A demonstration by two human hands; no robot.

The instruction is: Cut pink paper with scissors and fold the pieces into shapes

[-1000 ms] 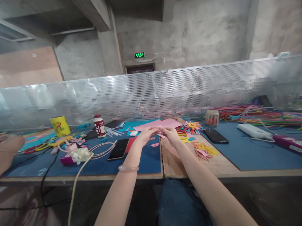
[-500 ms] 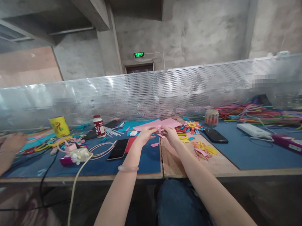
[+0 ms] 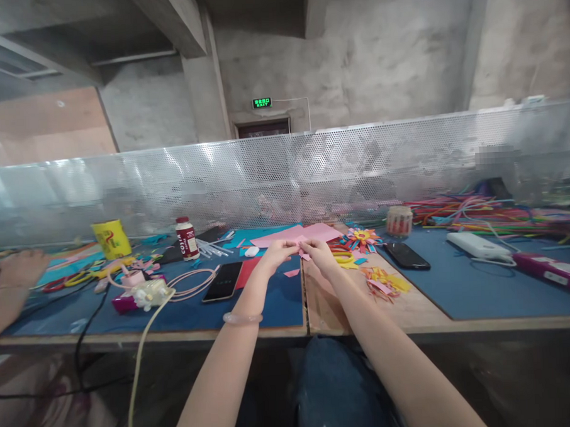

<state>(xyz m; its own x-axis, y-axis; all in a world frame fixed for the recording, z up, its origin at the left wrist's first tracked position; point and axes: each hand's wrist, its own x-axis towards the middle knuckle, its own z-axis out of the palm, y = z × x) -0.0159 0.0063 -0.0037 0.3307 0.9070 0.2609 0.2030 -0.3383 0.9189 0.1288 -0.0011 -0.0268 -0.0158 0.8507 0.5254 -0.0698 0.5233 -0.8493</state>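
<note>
My left hand and my right hand meet above the table, fingertips pinched together on a small pink paper piece. Both hands hover just in front of larger pink paper sheets. Loose pink scraps lie on the blue mat below them. A clear bangle rings my left wrist.
A black phone lies left of my hands, another phone to the right. A paper flower, cut strips, a red-capped bottle, a yellow cup, a cable and a perforated metal screen surround them. Another person's hand rests at far left.
My hands stay together on the pink piece and have risen slightly. The other person's hand at far left has shifted a little.
</note>
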